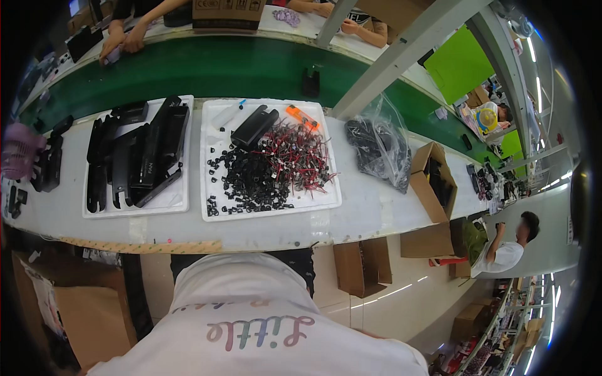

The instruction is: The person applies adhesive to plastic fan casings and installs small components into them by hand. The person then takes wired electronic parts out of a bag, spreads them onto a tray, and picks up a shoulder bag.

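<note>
Neither my left hand nor my right hand shows; only my white shirt (251, 313) fills the lower middle. On the bench before me lies a white foam tray (335, 194) with a heap of small black plastic parts (241, 178). Red-and-black wired components (301, 156) are piled on its right side. One black casing (254, 127), an orange tool (302, 117) and a clear tube with a blue tip (229, 114) rest along its far side. To the left, a second foam tray (135, 211) holds several long black casings (150, 150) stacked loosely.
A green conveyor belt (219, 66) runs behind the bench, carrying a black part (310, 83). Right of the trays are a plastic bag of black parts (379, 147) and an open cardboard box (429, 188). A slanted metal post (389, 59) rises there. Co-workers' hands (128, 41) are across the belt.
</note>
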{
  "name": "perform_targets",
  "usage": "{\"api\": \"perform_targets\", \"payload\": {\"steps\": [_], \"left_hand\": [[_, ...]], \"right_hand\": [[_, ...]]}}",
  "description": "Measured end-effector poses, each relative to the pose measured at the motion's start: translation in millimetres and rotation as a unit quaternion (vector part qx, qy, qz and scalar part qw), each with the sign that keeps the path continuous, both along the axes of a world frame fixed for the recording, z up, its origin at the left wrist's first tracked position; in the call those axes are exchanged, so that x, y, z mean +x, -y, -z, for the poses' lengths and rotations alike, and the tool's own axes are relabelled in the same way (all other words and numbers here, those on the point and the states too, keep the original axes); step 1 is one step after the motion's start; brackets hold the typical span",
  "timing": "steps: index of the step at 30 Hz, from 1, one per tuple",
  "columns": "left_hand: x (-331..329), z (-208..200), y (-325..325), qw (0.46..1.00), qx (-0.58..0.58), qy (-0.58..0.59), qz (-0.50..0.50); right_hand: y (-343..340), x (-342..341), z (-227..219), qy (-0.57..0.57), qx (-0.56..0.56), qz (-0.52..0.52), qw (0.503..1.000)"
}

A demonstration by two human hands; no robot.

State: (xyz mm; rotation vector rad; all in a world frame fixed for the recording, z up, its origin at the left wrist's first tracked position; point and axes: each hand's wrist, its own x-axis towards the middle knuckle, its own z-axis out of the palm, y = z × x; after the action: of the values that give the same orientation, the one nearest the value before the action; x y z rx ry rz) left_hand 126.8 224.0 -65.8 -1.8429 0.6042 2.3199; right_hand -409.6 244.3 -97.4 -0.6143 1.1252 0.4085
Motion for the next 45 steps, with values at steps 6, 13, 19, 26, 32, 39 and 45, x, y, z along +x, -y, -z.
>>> {"api": "perform_targets", "payload": {"steps": [6, 13, 19, 26, 32, 39, 45], "left_hand": [[-2.9, 7.0, 5.4, 0.997, -0.024, -0.016, 0.077], [-3.3, 9.6, 8.9, 0.984, -0.067, -0.029, 0.165], [-4.8, -1.7, 14.8, 0.963, -0.108, -0.032, 0.244], [-9.8, -17.9, 32.9, 0.926, -0.153, -0.036, 0.345], [-17.0, -34.9, 50.2, 0.879, -0.193, -0.045, 0.433], [-20.3, -72.3, 76.6, 0.812, -0.232, -0.039, 0.534], [-82.8, -226.1, 116.0, 0.636, -0.762, -0.124, -0.006]], "right_hand": [[-32.2, -20.2, 20.1, -0.042, -0.03, -0.021, 0.998], [-67.5, -40.8, 40.7, -0.086, -0.078, -0.047, 0.992], [-93.8, -52.6, 60.4, -0.117, -0.127, -0.063, 0.983], [-121.6, -59.5, 74.8, -0.155, -0.18, -0.07, 0.969], [-146.5, -66.0, 79.8, -0.197, -0.225, -0.069, 0.952], [-159.1, -56.8, 96.9, -0.231, -0.28, -0.062, 0.93], [-118.7, -65.8, 54.1, -0.366, -0.342, 0.192, 0.844]]}}
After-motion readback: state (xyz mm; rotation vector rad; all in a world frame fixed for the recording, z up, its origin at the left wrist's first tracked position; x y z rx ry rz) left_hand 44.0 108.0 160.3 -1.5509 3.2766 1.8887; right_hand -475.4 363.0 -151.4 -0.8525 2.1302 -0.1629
